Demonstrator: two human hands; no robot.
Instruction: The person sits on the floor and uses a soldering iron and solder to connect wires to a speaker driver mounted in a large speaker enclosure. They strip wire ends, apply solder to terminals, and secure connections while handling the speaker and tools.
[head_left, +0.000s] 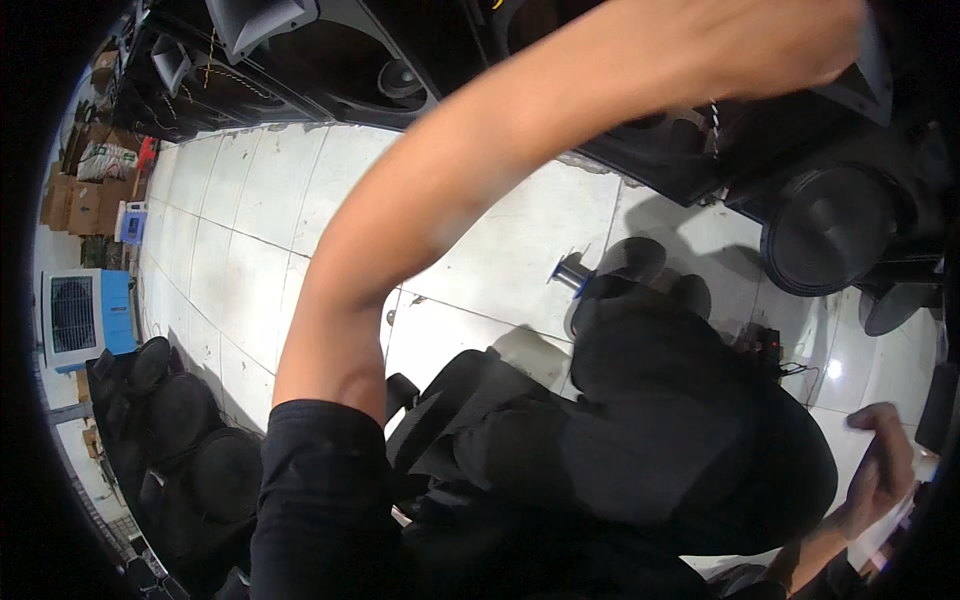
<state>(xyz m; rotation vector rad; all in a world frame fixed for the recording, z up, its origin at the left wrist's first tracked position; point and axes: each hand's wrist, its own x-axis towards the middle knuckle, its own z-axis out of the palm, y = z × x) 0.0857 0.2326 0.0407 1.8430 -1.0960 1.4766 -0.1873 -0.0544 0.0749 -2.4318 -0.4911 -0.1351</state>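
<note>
My left arm reaches across from the lower left to the upper right. My left hand (800, 50) is bent at the wrist in front of a black speaker cabinet; its fingers are hidden and blurred, so what it touches cannot be made out. Just below it hangs a twisted black-and-white wire (715, 130). A round black speaker driver (830, 232) sits tilted in front of the cabinets at the right. At the lower right, my right hand (880, 475) is raised, fingers bent and apart from the thumb, with nothing visible between them.
Black speaker cabinets (300, 60) line the far side. More speaker drivers (185, 412) stand at the left, near a blue-and-white fan unit (85, 312) and cardboard boxes (95, 200). A small spool (572, 272) lies on the tiled floor (470, 270) by my black-clad legs.
</note>
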